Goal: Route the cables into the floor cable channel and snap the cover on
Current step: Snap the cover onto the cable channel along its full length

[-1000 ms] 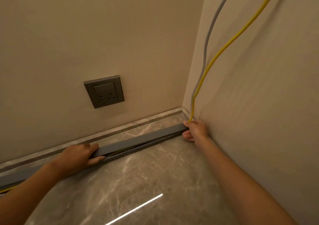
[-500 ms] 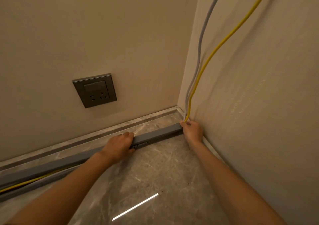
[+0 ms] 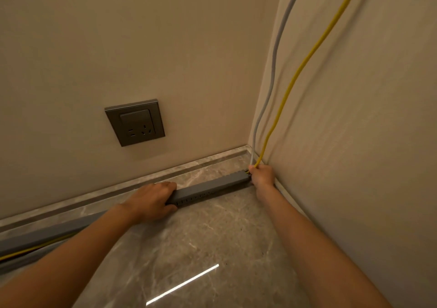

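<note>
Since the earlier frame, the left hand has been slid along the cover toward the floor's corner. Its fingers are pressed flat on the cover, whose long axis runs toward the right hand, closed on the yellow cable.

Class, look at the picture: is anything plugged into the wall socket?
No. The wall socket shows bare slots, while the yellow cable and grey cable hang down in the corner.

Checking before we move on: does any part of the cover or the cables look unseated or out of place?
Yes. At the lower left the yellow cable shows in a gap under the grey cover, so that stretch looks unseated. Between the left hand and right hand the cover sits flush.
</note>
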Demonstrator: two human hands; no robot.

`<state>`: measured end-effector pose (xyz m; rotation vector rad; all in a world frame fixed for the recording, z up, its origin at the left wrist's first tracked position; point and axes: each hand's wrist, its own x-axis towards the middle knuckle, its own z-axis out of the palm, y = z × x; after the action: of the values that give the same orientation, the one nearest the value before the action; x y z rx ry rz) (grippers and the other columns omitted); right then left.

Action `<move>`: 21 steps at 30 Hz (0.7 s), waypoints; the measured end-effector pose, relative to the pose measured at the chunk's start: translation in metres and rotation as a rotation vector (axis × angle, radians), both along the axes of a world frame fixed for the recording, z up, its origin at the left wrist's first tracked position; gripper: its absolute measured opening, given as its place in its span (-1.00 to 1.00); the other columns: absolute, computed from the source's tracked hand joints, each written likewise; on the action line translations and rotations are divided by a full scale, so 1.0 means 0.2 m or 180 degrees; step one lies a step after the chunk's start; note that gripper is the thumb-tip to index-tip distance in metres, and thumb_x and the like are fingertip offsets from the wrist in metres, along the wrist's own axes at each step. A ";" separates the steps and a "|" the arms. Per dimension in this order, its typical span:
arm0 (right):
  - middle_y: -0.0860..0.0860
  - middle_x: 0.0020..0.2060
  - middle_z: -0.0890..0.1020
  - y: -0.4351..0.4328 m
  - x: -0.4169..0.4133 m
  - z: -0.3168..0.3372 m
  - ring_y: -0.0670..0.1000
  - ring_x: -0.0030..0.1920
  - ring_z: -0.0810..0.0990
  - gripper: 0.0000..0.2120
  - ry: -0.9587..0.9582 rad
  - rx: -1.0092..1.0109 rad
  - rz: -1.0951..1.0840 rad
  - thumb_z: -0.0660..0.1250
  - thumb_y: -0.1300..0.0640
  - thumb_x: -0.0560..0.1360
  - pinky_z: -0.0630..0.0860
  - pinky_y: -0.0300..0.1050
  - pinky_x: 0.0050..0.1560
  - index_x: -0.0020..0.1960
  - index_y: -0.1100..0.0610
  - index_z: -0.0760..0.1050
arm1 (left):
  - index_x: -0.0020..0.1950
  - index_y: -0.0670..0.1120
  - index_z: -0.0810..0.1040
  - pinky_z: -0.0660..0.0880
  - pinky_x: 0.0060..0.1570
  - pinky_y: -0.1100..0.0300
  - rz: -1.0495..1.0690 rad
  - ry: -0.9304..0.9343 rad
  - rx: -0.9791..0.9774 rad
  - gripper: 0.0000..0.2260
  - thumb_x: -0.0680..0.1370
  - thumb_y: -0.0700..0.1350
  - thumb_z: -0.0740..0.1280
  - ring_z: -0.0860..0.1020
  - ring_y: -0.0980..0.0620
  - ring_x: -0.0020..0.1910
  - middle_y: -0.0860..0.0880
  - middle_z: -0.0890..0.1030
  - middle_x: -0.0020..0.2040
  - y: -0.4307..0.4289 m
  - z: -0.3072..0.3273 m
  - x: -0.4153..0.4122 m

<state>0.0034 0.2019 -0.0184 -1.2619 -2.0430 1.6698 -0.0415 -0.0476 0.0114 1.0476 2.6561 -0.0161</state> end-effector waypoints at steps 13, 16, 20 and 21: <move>0.06 -0.34 0.47 0.09 0.01 -0.06 -0.11 -0.40 0.37 -0.85 0.0294 -0.0312 0.0279 0.23 0.22 0.56 0.39 -0.39 -0.51 -0.20 0.18 0.44 | 0.27 -0.02 0.36 0.33 -0.12 0.22 -0.0074 0.0130 0.0026 -0.59 0.52 0.19 0.20 0.50 -0.03 0.09 -0.06 0.50 0.19 0.08 -0.04 0.01; 0.03 -0.41 0.45 0.11 0.03 -0.07 -0.11 -0.45 0.43 -0.72 0.0419 -0.0476 0.0349 0.25 0.23 0.55 0.36 -0.47 -0.60 -0.34 0.14 0.39 | 0.31 -0.05 0.34 0.40 -0.04 0.17 -0.0172 0.0258 0.0355 -0.58 0.54 0.16 0.17 0.49 -0.05 0.11 -0.08 0.48 0.21 0.19 -0.06 0.07; 0.02 -0.39 0.46 0.12 0.04 -0.07 -0.14 -0.47 0.46 -0.74 0.0473 -0.0598 0.0470 0.23 0.26 0.55 0.38 -0.48 -0.59 -0.31 0.12 0.40 | 0.29 -0.10 0.37 0.41 0.00 0.18 -0.0220 0.0406 0.0705 -0.65 0.58 0.06 0.16 0.47 -0.06 0.14 -0.11 0.47 0.23 0.36 -0.07 0.11; 0.02 -0.39 0.46 0.12 0.04 -0.08 -0.11 -0.43 0.43 -0.75 0.0482 -0.0611 0.0503 0.23 0.26 0.55 0.38 -0.48 -0.59 -0.30 0.13 0.41 | 0.28 -0.12 0.37 0.43 0.04 0.14 -0.0200 0.0420 0.0669 -0.66 0.59 0.04 0.16 0.47 -0.07 0.14 -0.12 0.47 0.23 0.40 -0.07 0.11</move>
<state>0.0114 0.2264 -0.0337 -1.0122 -1.9767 2.0081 -0.0185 0.0318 -0.0032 1.2348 2.7892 0.1913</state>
